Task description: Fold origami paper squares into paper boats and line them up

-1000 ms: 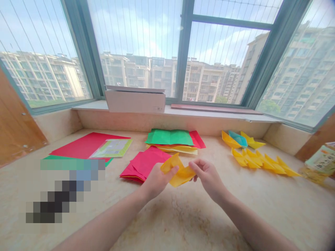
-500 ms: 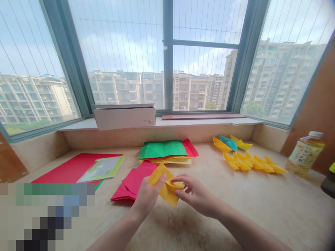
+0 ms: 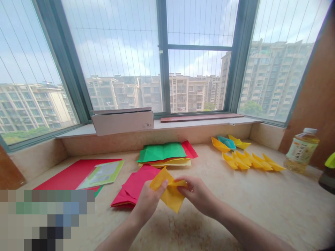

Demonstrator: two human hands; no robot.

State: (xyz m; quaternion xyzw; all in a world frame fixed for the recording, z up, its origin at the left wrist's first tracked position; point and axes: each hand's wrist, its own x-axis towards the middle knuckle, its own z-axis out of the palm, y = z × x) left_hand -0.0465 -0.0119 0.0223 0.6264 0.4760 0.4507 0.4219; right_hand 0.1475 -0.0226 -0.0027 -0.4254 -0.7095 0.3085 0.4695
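Observation:
Between my two hands is a partly folded piece of yellow paper, held just above the stone surface. My left hand grips its left edge, thumb on top and the other fingers hidden behind. With thumb and fingers pinched, my right hand holds a raised flap on its right side. Just beyond my left hand lies a pile of pinkish-red paper. Farther back sits a stack of folded sheets with a green one on top.
Several yellow paper boats stand in a row at the right, with a blue paper boat behind. A drink bottle is at far right. Red sheets and a clear packet lie left. A white box rests on the sill.
My right fingers have closed from a looser hold to a pinch on the yellow paper's flap. The paper has turned slightly, and the view has shifted a little.

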